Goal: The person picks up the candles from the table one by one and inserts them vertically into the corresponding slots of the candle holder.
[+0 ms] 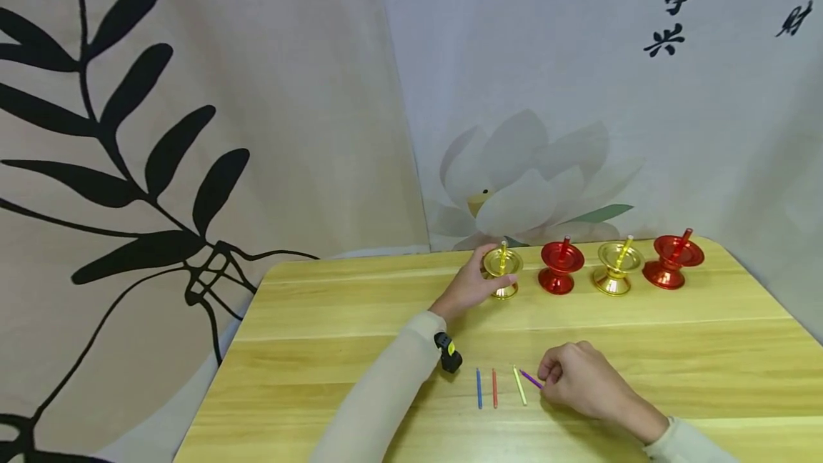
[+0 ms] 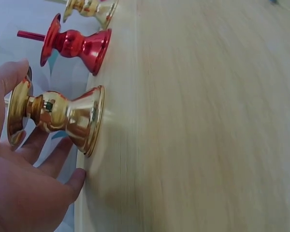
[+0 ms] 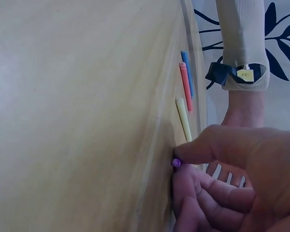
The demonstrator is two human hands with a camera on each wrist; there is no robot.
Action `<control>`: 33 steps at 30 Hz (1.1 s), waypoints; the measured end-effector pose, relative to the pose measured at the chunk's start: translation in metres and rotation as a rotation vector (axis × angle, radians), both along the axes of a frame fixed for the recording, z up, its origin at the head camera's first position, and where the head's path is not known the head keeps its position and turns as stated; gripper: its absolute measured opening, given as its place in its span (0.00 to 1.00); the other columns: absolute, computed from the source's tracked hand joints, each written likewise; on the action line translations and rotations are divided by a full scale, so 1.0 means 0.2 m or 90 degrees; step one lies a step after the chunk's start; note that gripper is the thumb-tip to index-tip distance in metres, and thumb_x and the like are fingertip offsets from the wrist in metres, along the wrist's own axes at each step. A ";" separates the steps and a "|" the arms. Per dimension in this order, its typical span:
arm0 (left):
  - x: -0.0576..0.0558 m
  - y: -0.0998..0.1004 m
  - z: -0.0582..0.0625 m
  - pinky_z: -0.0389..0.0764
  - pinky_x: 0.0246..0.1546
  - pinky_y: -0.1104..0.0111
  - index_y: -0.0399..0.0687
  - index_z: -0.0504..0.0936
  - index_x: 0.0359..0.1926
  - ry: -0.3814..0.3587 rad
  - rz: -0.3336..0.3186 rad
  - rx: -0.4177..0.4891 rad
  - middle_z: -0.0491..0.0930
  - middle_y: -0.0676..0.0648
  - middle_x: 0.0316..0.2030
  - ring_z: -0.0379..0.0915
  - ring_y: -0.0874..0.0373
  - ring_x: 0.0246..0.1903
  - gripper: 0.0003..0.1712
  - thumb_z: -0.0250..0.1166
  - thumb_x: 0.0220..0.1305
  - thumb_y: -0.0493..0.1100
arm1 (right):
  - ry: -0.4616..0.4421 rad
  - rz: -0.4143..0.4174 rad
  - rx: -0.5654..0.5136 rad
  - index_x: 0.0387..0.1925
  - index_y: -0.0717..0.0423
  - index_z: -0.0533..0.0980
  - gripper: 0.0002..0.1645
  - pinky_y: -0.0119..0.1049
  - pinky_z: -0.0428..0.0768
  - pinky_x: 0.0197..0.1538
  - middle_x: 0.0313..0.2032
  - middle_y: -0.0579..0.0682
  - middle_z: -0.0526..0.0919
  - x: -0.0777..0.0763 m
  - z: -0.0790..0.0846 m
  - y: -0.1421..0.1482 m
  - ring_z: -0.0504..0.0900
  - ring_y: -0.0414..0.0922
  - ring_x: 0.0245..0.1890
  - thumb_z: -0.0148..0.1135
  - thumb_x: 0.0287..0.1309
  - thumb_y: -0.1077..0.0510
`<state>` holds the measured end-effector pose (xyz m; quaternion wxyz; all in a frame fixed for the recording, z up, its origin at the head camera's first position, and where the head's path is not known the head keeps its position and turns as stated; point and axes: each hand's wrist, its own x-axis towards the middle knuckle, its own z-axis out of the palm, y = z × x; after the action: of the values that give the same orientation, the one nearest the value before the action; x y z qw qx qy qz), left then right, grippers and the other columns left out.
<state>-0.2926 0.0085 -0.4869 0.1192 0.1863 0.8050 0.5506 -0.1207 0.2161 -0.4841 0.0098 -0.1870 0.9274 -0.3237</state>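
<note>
At the table's back edge my left hand (image 1: 469, 286) holds the leftmost gold candle holder (image 2: 63, 113), thumb at its dish and fingers curled behind. The holder stands upright, a thin yellow tube rising from its dish. Near the front, my right hand (image 1: 586, 383) pinches a thin purple candle (image 3: 176, 163) between thumb and forefinger, low over the table; only its end shows in the right wrist view. Left of it lie a pale yellow candle (image 1: 520, 386), a red candle (image 1: 494, 388) and a blue candle (image 1: 479, 388).
Right of the held one stand a red candle holder (image 1: 556, 281), another gold one (image 1: 613, 282) and a second red one (image 1: 664, 275), each with a tube in its dish. A printed curtain (image 1: 321, 127) hangs behind the wooden table (image 1: 321, 349).
</note>
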 end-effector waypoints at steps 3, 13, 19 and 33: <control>0.01 -0.03 0.01 0.72 0.74 0.50 0.54 0.62 0.84 -0.003 -0.016 0.010 0.74 0.43 0.73 0.71 0.46 0.74 0.47 0.76 0.74 0.53 | -0.013 -0.005 0.002 0.27 0.46 0.84 0.12 0.32 0.77 0.30 0.22 0.34 0.81 0.00 0.01 -0.01 0.75 0.29 0.24 0.76 0.41 0.66; 0.02 -0.14 0.00 0.75 0.72 0.49 0.60 0.64 0.82 -0.007 -0.023 0.002 0.77 0.46 0.70 0.74 0.49 0.71 0.45 0.76 0.74 0.56 | -0.043 0.004 -0.014 0.26 0.46 0.85 0.12 0.32 0.75 0.30 0.22 0.33 0.79 -0.04 0.01 -0.02 0.74 0.31 0.23 0.79 0.40 0.64; 0.05 -0.20 0.02 0.78 0.68 0.51 0.61 0.64 0.83 -0.011 -0.022 -0.006 0.79 0.46 0.67 0.77 0.50 0.67 0.45 0.77 0.73 0.55 | -0.038 0.021 -0.039 0.25 0.46 0.83 0.12 0.31 0.75 0.29 0.21 0.32 0.79 -0.10 0.03 -0.03 0.75 0.32 0.23 0.77 0.42 0.64; 0.09 -0.32 0.01 0.81 0.65 0.54 0.58 0.64 0.83 -0.003 -0.020 -0.012 0.81 0.45 0.64 0.80 0.50 0.63 0.45 0.77 0.73 0.52 | -0.043 0.008 -0.117 0.27 0.48 0.80 0.12 0.33 0.75 0.32 0.26 0.39 0.82 -0.28 0.10 -0.10 0.77 0.38 0.28 0.75 0.48 0.66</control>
<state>-0.2739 -0.0550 -0.4843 0.1313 0.1966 0.8067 0.5417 -0.1769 0.1952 -0.4641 0.0257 -0.1821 0.8917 -0.4136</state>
